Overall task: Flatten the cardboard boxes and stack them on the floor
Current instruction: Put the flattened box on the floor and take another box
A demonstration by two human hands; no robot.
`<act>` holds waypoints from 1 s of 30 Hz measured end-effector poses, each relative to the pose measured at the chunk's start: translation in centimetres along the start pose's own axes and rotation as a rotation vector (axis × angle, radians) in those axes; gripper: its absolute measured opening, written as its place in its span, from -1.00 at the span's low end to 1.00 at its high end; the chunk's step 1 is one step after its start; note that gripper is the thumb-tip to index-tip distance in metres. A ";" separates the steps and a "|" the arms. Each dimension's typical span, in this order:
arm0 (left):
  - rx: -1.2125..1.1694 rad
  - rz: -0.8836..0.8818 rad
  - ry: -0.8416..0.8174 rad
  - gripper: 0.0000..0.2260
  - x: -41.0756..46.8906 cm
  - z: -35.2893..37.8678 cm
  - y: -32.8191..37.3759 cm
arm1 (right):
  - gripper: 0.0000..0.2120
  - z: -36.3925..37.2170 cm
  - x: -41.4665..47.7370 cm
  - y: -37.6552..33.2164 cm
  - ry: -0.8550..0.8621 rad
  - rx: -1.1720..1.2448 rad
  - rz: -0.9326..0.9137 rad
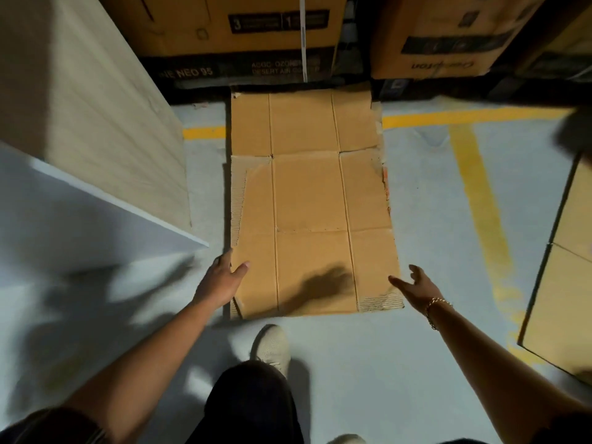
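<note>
Flattened box (307,200): it lies opened out on the pale floor (426,219), creases up, its far end touching the foot of the stacked cartons (224,24). It looks like the base sheet of your pile, pushed against them to leave the aisle free.
Left hand (221,277): your fingers are spread and relaxed; the thumb lies over the near left edge of the sheet and the other fingers sit outside that edge. It grips nothing, and seems placed to square the side.
Right hand (413,283): it is open, fingers loosely curled, just beside the near right corner. I cannot tell whether it touches the cardboard; it holds nothing.
Your foot (272,346): the light shoe stands just short of the near edge, so you lean over the sheet without treading on it.
Next box (563,270): another brown cardboard piece lies at your right, apart from the sheet, across the yellow line (480,187). It is probably the next to go on.
Left side: a pale wood-grain panel (96,107) stands close beside the sheet, hemming it in.
</note>
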State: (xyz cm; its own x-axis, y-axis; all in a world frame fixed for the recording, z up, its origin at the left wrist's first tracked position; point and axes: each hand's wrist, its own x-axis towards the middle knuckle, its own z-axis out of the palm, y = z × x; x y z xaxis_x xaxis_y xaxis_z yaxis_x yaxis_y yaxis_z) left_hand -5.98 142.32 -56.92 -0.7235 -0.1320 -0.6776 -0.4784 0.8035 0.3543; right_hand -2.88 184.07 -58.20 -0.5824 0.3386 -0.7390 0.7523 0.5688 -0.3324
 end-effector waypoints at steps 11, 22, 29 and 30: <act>0.133 0.339 0.235 -0.37 -28.0 -19.6 8.5 | -0.23 -14.1 -30.6 -13.6 0.086 -0.019 -0.395; -0.165 0.302 0.622 -0.36 -47.4 -41.0 -1.5 | -0.29 -13.0 -54.1 -32.0 0.106 -0.079 -0.826; -0.235 0.177 0.826 -0.38 -55.2 -53.0 -18.4 | -0.29 0.1 -65.9 -47.2 0.005 -0.167 -1.090; -0.241 0.158 0.843 -0.38 -56.3 -54.3 -21.2 | -0.30 2.2 -67.4 -49.1 -0.023 -0.165 -1.119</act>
State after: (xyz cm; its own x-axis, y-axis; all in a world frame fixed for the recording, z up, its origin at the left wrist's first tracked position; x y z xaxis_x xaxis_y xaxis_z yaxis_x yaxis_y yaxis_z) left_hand 17.84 101.25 8.69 -0.8701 -0.4897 0.0562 -0.3652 0.7170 0.5937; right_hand 0.09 131.65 6.60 -0.8960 -0.4356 -0.0861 -0.2388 0.6361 -0.7337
